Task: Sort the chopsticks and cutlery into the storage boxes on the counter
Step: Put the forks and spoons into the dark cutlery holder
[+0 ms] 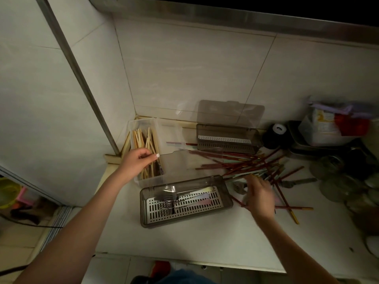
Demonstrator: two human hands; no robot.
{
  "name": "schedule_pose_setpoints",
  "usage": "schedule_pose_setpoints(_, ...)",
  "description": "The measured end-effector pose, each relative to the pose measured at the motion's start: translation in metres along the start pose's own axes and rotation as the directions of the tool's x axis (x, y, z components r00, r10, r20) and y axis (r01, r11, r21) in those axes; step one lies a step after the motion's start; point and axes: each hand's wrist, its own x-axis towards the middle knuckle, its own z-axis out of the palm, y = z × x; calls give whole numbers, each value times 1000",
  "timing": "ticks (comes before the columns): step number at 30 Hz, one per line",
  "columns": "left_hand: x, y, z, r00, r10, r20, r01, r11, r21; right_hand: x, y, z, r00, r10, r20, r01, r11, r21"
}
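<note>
Three storage boxes sit on the white desk (184,240): a clear box (147,148) near the tiled corner, full of pale wooden chopsticks (146,144); a grey box (185,201) closer to the person, with a slotted tray holding forks and other cutlery (168,198); and a second grey box (226,138) against the wall, its lid standing up. A loose heap of dark red chopsticks (252,163) lies on the desk to the right of the boxes, some crossing each other. Left hand (138,162) hovers over the near end of the clear box, fingers curled around the pale chopsticks there. Right hand (259,195) reaches into the near edge of the red heap; it is blurred, so I cannot tell whether it holds anything. Dishes and a packet crowd the far right.
</note>
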Motion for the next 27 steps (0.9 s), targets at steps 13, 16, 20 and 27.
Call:
schedule_pose_setpoints(13, -2, 5, -1, 1000, -18, 22, 17, 1000, 9, 22, 49, 12, 888, 131, 440, -1, 959, -282)
schedule_pose_setpoints(16, -3, 6, -2, 1000, -21, 18, 20, 999, 26, 25, 46, 14, 894, 120, 431, -9, 968, -251)
schedule_pose_setpoints(20, -5, 7, -2, 999, -34, 20, 33, 999, 23, 25, 44, 15, 909, 131, 395, -69, 984, -166)
schedule_pose_setpoints(27, -14, 4, -1, 992, -126, 14, 127, 987, -98, 22, 21, 2, 965, 128, 230, -172, 968, 183)
